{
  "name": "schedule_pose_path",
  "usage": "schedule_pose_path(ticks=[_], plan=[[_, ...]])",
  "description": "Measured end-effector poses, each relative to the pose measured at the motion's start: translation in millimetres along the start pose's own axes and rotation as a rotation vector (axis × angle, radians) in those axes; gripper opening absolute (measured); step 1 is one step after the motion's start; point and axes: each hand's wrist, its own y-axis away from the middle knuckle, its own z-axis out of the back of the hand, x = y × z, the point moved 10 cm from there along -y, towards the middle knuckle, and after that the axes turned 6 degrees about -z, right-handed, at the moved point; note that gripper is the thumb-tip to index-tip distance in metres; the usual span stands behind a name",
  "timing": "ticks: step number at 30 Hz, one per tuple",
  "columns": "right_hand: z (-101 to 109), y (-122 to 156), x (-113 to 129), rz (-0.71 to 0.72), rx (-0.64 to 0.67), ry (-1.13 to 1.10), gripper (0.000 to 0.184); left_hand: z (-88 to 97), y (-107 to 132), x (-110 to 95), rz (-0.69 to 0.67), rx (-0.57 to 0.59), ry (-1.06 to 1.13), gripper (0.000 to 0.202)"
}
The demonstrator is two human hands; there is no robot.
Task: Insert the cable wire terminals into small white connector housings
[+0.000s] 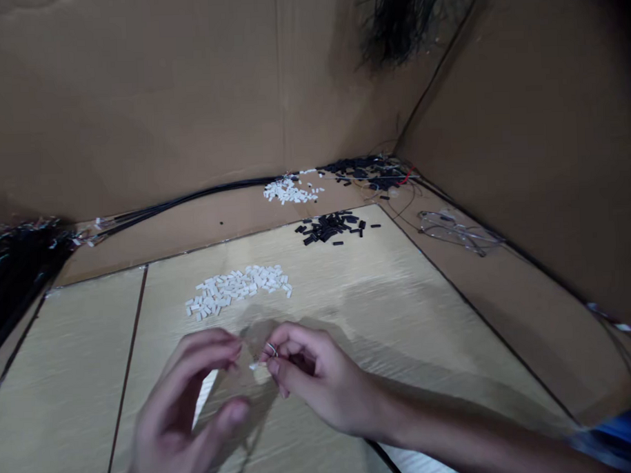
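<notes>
My right hand (313, 374) is closed in a pinch on a small white connector (254, 365) with thin wires looped at its fingertips. My left hand (189, 406) hovers just left of it, blurred by motion, with fingers curled and its fingertips close to the connector. Beyond the hands lies a pile of small white connectors (238, 286) on the taped cardboard work surface (390, 310). Farther back is a pile of small black pieces (333, 227).
Cardboard walls enclose the back and right. A second white pile (289, 190) and black parts with wires (370, 171) sit in the far corner. Black cables (180, 200) run along the back wall; a dark wire bundle (16, 261) lies left. Clear wire loops (457, 231) lie right.
</notes>
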Motion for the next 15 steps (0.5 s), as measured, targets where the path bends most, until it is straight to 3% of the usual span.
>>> schedule_pose_path(ticks=[4,8,11,15], plan=[[-2,4,4,0.048,0.002,0.053,0.008,-19.6,-5,4,-0.147,0.110,-0.007,0.019],[-1,6,2,0.029,-0.022,0.080,0.008,-15.7,-1,-11,-0.301,0.082,-0.106,0.025],[3,5,-1,0.003,-0.064,0.081,0.007,-16.6,-1,-17,-0.338,0.123,-0.107,0.022],[9,2,-8,-0.090,-0.099,0.053,0.015,-31.9,1,-19,-0.352,0.282,-0.059,0.026]])
